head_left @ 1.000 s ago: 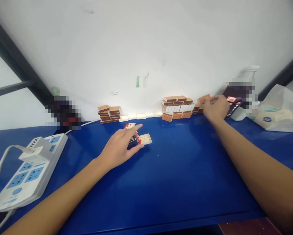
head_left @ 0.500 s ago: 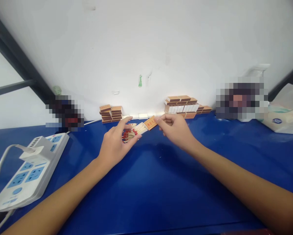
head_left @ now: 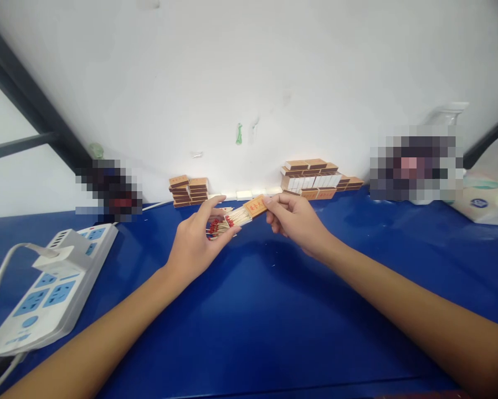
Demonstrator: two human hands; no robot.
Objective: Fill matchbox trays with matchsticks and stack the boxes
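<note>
My left hand (head_left: pixel 196 244) pinches a white inner tray full of red-tipped matches (head_left: pixel 227 223) above the blue table (head_left: pixel 273 310). My right hand (head_left: pixel 296 221) grips an orange matchbox sleeve (head_left: pixel 256 206) by its far end. The sleeve's open end meets the end of the tray. Both are held a little off the table. A few loose matches lie beyond my left fingers.
Against the white wall stand a small stack of matchboxes (head_left: pixel 188 191) and a bigger pile of boxes and white trays (head_left: pixel 315 178). A white and blue power strip (head_left: pixel 45 288) with a cable lies at the left. A plastic bag (head_left: pixel 487 191) sits far right.
My right hand came back from the far right pile with an orange sleeve and brought it to the match tray. My left hand lifted the tray off the table.
</note>
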